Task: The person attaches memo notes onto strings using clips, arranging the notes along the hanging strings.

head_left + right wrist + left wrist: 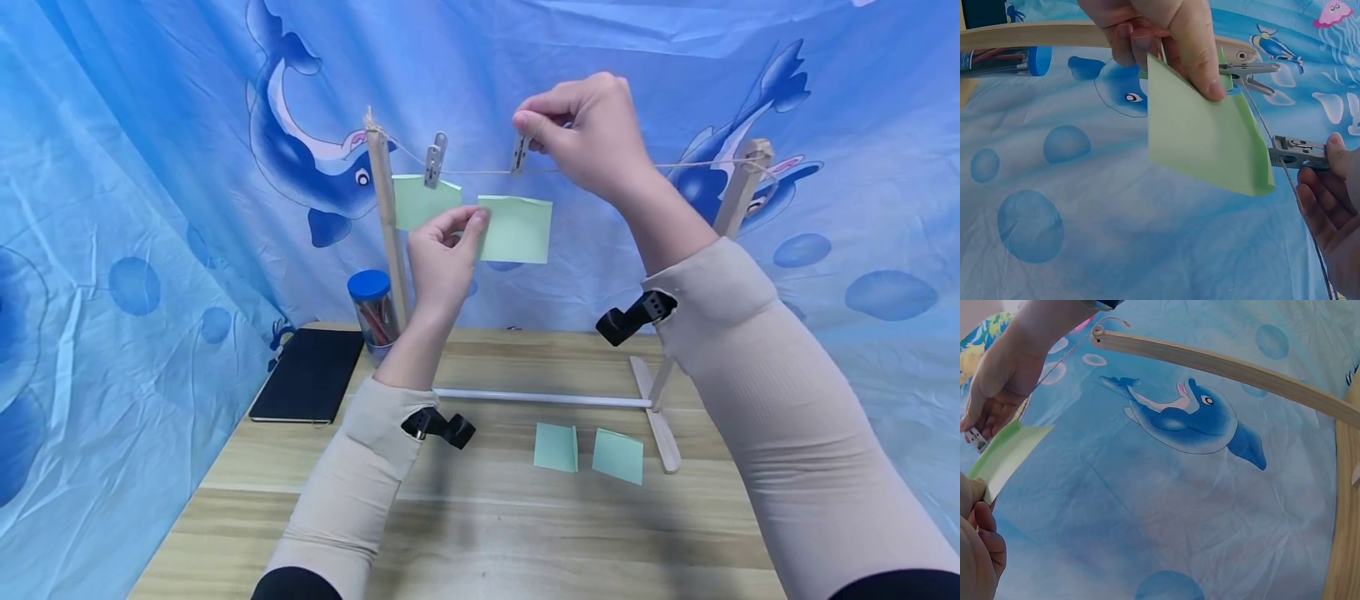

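My left hand pinches a pale green paper note at its left edge and holds it just below a string. The note's top edge is folded. Between thumb and fingers, my right hand grips a grey clothespin by its handle end. In the right wrist view this clothespin has its tip at the string, close to the note's folded edge; whether it bites the string I cannot tell. Further left, another clothespin holds a second green note on the string.
The string runs between a left wooden post and a right wooden post, joined low down by a white rod. Two green notes, a left one and a right one, lie on the table. A blue-lidded jar stands beside a black notebook.
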